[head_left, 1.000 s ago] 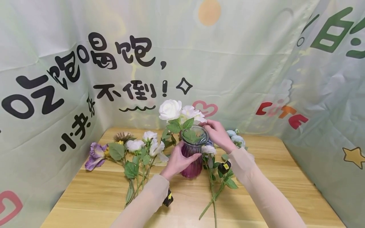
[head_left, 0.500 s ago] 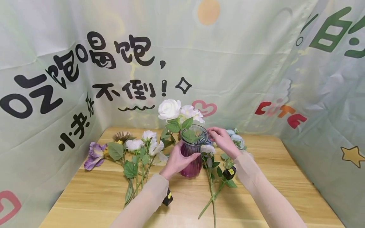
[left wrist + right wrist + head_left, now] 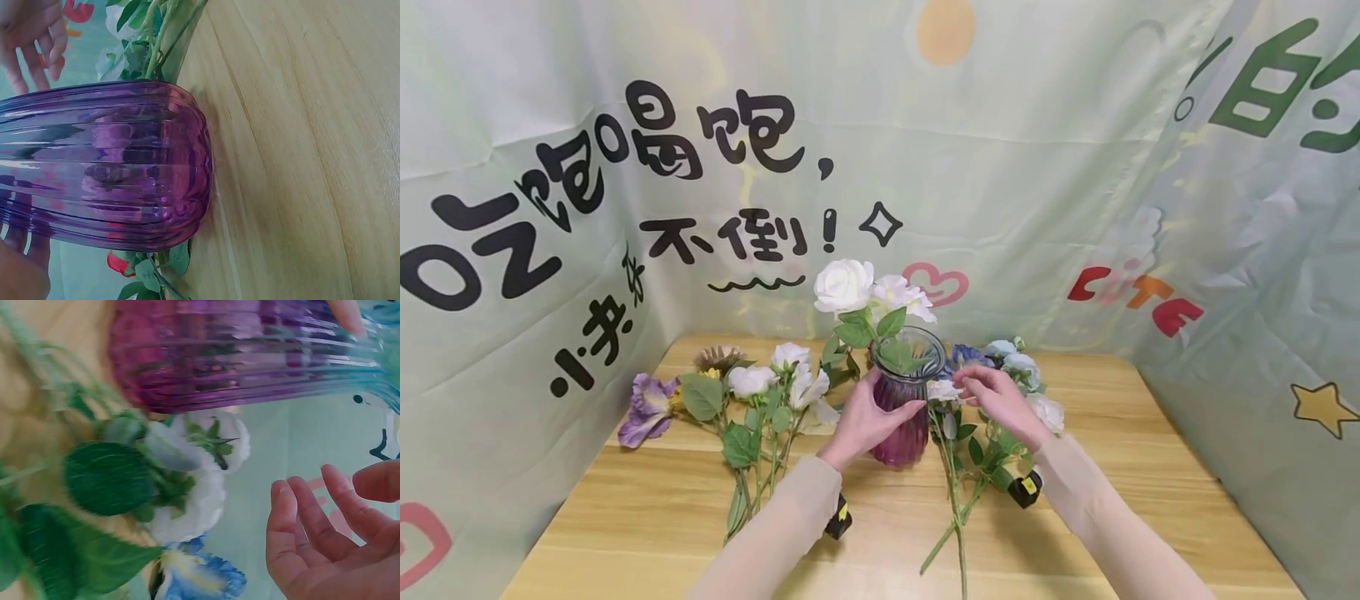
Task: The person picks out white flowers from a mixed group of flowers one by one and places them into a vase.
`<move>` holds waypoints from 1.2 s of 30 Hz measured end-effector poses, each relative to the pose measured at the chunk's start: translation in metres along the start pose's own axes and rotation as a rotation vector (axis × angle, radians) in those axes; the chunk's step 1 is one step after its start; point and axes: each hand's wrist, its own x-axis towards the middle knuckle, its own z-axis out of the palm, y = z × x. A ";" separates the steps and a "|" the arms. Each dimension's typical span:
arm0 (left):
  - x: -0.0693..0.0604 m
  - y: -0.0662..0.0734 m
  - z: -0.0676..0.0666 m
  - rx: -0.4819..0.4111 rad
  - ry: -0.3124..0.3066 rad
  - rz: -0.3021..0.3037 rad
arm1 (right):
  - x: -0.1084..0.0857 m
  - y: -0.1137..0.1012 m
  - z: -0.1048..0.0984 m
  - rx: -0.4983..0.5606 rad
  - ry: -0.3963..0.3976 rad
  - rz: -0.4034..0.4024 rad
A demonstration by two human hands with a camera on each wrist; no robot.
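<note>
A ribbed glass vase, purple at the base and bluish at the rim, stands upright on the wooden table. My left hand grips its left side, fingers partly hidden behind the glass. A white rose and a paler white flower rise above the rim, with green leaves at the mouth. My right hand hovers to the right of the vase, holding nothing; the right wrist view shows its fingers loosely bent. Beneath it lie a white flower and a blue flower.
Left of the vase lie a purple flower, a brown flower and several white flowers with stems toward me. Light blue flowers lie at the back right. Printed cloth encloses the table.
My right hand has drawn away from the vase's rim, moving right and down toward the flowers beside it. My left hand stays on the vase, and the white flowers stay in place.
</note>
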 end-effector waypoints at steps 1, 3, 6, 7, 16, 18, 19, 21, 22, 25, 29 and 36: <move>0.000 0.000 0.000 -0.001 -0.003 0.005 | -0.004 0.002 0.000 -0.011 -0.003 -0.007; 0.000 0.000 -0.001 -0.002 -0.011 0.009 | -0.012 0.004 0.001 -0.023 -0.003 -0.020; 0.000 0.000 -0.003 0.011 -0.026 0.006 | -0.024 0.005 0.001 -0.029 -0.019 -0.042; -0.001 -0.001 -0.004 0.018 -0.032 0.004 | -0.028 0.005 0.002 -0.031 -0.027 -0.053; -0.001 -0.002 -0.012 0.064 -0.080 -0.022 | -0.065 0.009 0.009 -0.151 -0.075 -0.112; 0.000 -0.002 -0.013 0.063 -0.083 -0.019 | -0.072 0.012 0.012 -0.196 -0.093 -0.136; 0.000 -0.001 -0.013 0.062 -0.085 -0.017 | -0.076 0.013 0.013 -0.219 -0.103 -0.144; 0.001 0.000 -0.013 0.051 -0.094 -0.009 | -0.082 0.015 0.016 -0.258 -0.126 -0.158; 0.002 0.001 -0.013 0.045 -0.098 -0.005 | -0.085 0.016 0.017 -0.275 -0.138 -0.161; 0.002 0.001 -0.014 0.023 -0.111 0.001 | -0.092 0.018 0.022 -0.311 -0.176 -0.171; 0.004 0.001 -0.016 0.028 -0.118 -0.002 | -0.096 0.019 0.026 -0.348 -0.218 -0.174; 0.002 -0.002 -0.015 0.071 -0.099 -0.001 | -0.103 0.020 0.037 -0.344 -0.325 -0.148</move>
